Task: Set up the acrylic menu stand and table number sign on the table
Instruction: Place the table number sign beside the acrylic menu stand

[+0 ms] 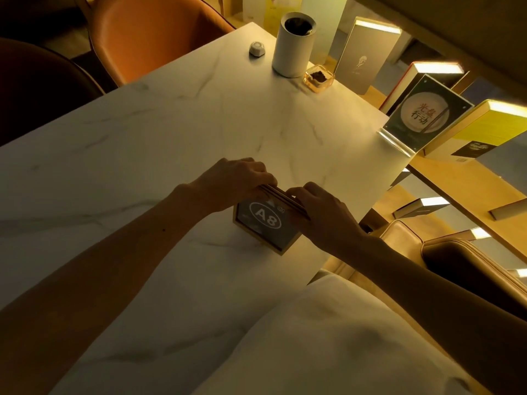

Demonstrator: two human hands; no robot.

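The table number sign point(265, 223) is a dark panel in a gold frame marked "A8". It stands on the white marble table point(171, 132) near the right edge. My left hand point(236, 181) grips its top edge from the left. Pinching the same top edge from the right is my right hand point(319, 209). The acrylic menu stand point(422, 115) stands upright at the table's right edge, farther back, showing a round plate picture with Chinese characters on a clear base.
A white cylinder container point(293, 44), a small white call button point(256, 49) and a small clear box point(318, 78) sit at the far end. An orange chair point(148, 32) stands behind the table. Lit books line the wooden shelf point(470, 183) on the right. A tan seat point(456, 260) is below.
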